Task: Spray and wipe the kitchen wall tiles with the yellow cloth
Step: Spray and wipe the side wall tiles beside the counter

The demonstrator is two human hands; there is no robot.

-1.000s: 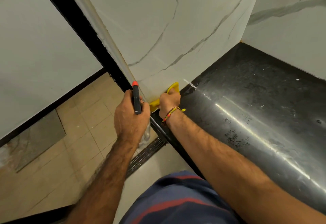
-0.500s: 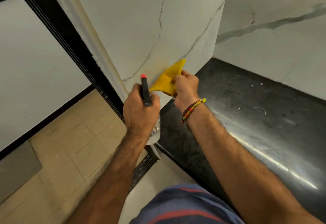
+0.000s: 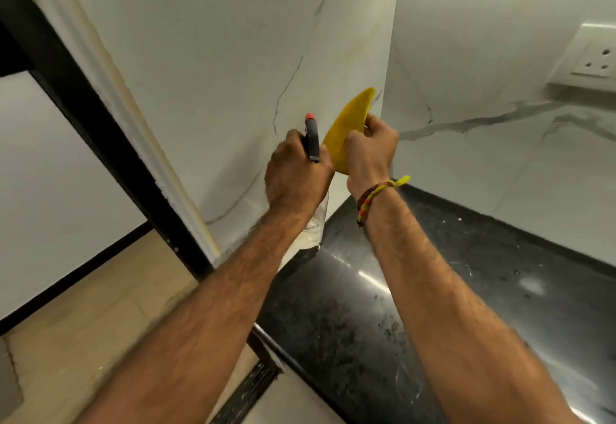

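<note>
Against the wall tile point(image 3: 213, 66), just left of the corner, my right hand point(image 3: 370, 148) pinches the yellow cloth point(image 3: 346, 126), its long axis running from 7 up to 1 o'clock. At 9 o'clock, touching it, my left hand point(image 3: 296, 173) is wrapped around the spray bottle point(image 3: 315, 223), nozzle at 12; the clear body seems nearly empty, though I cannot tell for sure. The right hand is nearer the tile for wiping.

Yellow cloth point(image 3: 346, 130) folded, tip up vs marble-look wall tiles point(image 3: 233, 56); clear spray bottle point(image 3: 313, 220) upright beside it.
</note>
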